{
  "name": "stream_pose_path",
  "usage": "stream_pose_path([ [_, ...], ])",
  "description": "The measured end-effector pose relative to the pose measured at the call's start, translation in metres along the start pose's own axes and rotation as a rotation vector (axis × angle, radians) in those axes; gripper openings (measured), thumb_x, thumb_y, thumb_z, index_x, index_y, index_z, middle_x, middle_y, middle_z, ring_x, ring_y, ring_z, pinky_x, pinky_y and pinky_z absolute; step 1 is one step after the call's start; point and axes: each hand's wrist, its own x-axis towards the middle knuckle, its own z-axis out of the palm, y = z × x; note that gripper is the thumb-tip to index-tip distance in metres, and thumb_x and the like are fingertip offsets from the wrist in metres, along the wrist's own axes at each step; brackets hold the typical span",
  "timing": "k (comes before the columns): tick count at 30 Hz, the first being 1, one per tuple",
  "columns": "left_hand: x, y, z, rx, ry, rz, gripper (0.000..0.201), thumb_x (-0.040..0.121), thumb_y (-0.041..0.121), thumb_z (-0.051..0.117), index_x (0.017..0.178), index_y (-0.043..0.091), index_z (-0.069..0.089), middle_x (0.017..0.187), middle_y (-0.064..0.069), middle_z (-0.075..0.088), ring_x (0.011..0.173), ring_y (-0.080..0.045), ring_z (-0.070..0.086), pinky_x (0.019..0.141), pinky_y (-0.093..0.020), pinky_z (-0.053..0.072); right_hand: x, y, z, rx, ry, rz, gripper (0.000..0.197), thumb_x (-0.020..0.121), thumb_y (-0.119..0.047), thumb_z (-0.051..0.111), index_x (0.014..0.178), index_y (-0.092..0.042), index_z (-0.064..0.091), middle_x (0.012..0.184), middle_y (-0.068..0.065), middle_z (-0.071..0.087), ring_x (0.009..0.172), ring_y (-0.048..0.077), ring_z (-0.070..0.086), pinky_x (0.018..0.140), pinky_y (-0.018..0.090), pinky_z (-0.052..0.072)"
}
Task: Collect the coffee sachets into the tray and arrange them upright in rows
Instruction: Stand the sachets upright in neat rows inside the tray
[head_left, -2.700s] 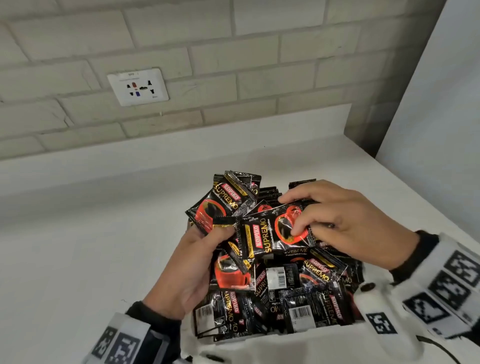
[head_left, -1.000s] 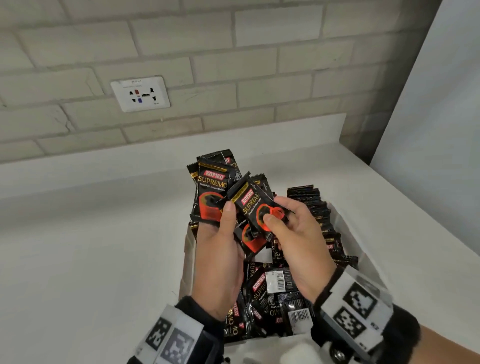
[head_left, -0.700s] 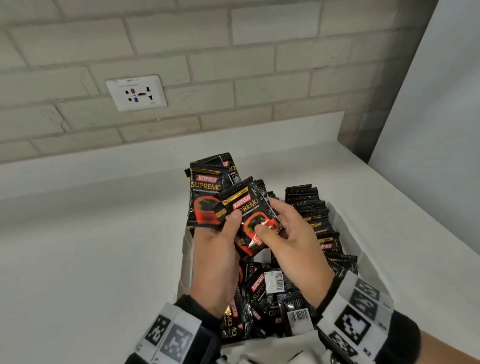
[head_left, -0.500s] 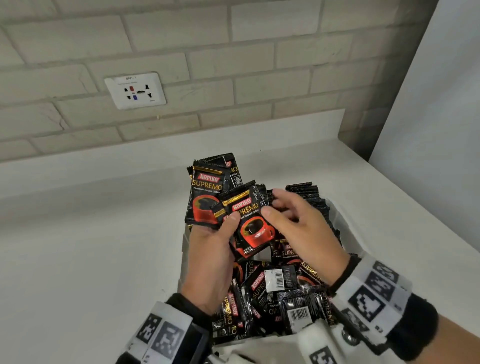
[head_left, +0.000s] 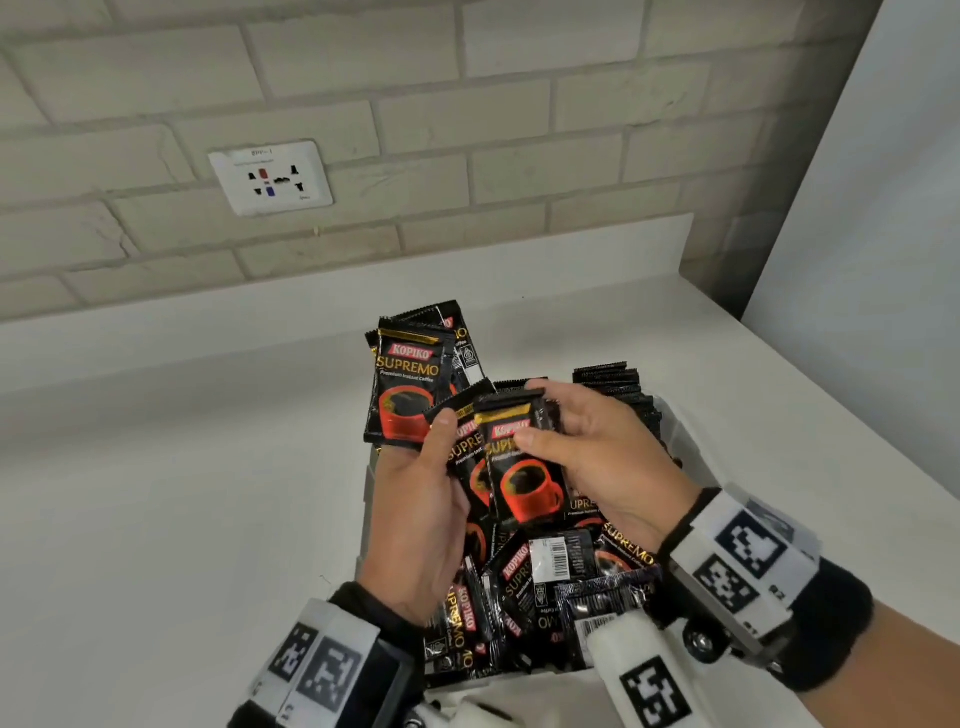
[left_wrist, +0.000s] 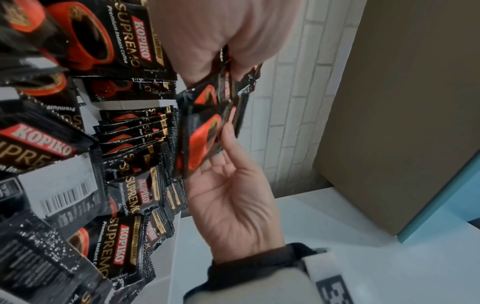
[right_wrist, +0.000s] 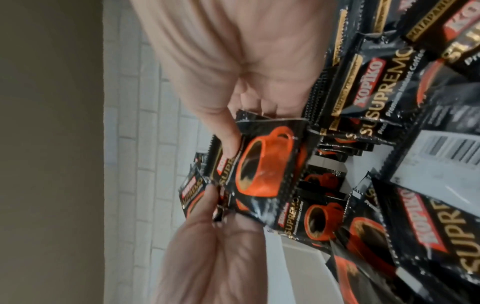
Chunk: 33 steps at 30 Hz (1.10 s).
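Over the white tray (head_left: 684, 434) my left hand (head_left: 435, 441) grips a fanned stack of black Kopiko sachets (head_left: 408, 384), thumb on the front. My right hand (head_left: 535, 415) pinches one more sachet (head_left: 524, 483) by its upper part and holds it upright against that stack. The wrist views show the same sachet (right_wrist: 265, 168) between both hands, and the stack (left_wrist: 205, 133) edge-on. A row of upright sachets (head_left: 618, 389) stands along the tray's far right side. Loose sachets (head_left: 545, 587) lie jumbled in the near part of the tray.
The tray sits on a white counter (head_left: 182, 519) that runs back to a brick wall with a socket plate (head_left: 271, 177). A pale panel (head_left: 883, 234) rises to the right. A brown box (left_wrist: 402, 102) stands beyond the counter in the left wrist view.
Both hands lifted off the jumbled pile with sachets in the left hand. Over the last half second my right hand brought another sachet upright against the front of that stack.
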Motion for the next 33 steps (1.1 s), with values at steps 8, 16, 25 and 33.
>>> stream_pose_path([
  [8, -0.002, -0.003, -0.002, -0.034, 0.006, 0.01, 0.02, 0.096, 0.02, 0.043, 0.102, 0.012, 0.061, 0.089, -0.005, 0.074, 0.079, -0.013, 0.071, 0.066, -0.024, 0.058, -0.006, 0.007, 0.009, -0.057, -0.019, 0.033, 0.041, 0.079, -0.004, 0.068, 0.117, -0.015, 0.058, 0.11, 0.003, 0.068, 0.102, 0.014, 0.063, 0.095, 0.031, 0.047],
  [16, 0.006, 0.006, -0.022, 0.066, 0.062, 0.037, 0.012, 0.093, 0.023, 0.049, 0.094, 0.018, 0.06, 0.077, 0.002, 0.07, 0.071, -0.014, 0.067, 0.066, -0.027, 0.058, -0.016, -0.003, -0.009, 0.355, -0.056, 0.061, 0.032, 0.067, -0.005, 0.063, 0.098, -0.013, 0.06, 0.089, 0.004, 0.07, 0.078, 0.016, 0.067, 0.07, 0.032, 0.055],
  [25, -0.009, -0.004, -0.005, 0.227, -0.086, 0.042, 0.031, 0.082, 0.027, 0.053, 0.11, 0.018, 0.061, 0.101, -0.002, 0.073, 0.091, -0.017, 0.069, 0.077, -0.031, 0.056, -0.015, -0.01, 0.011, 0.624, -0.065, 0.117, 0.03, 0.069, -0.017, 0.063, 0.097, -0.006, 0.065, 0.089, 0.009, 0.07, 0.072, 0.019, 0.067, 0.063, 0.036, 0.055],
  [33, -0.007, 0.002, -0.014, 0.388, -0.131, -0.04, 0.027, 0.065, 0.025, 0.065, 0.091, 0.02, 0.067, 0.09, -0.005, 0.073, 0.083, -0.02, 0.067, 0.071, -0.03, 0.05, -0.018, -0.01, 0.015, 0.461, 0.036, 0.045, 0.009, 0.085, -0.008, 0.057, 0.089, -0.007, 0.066, 0.076, 0.004, 0.068, 0.06, 0.009, 0.064, 0.055, 0.024, 0.053],
])
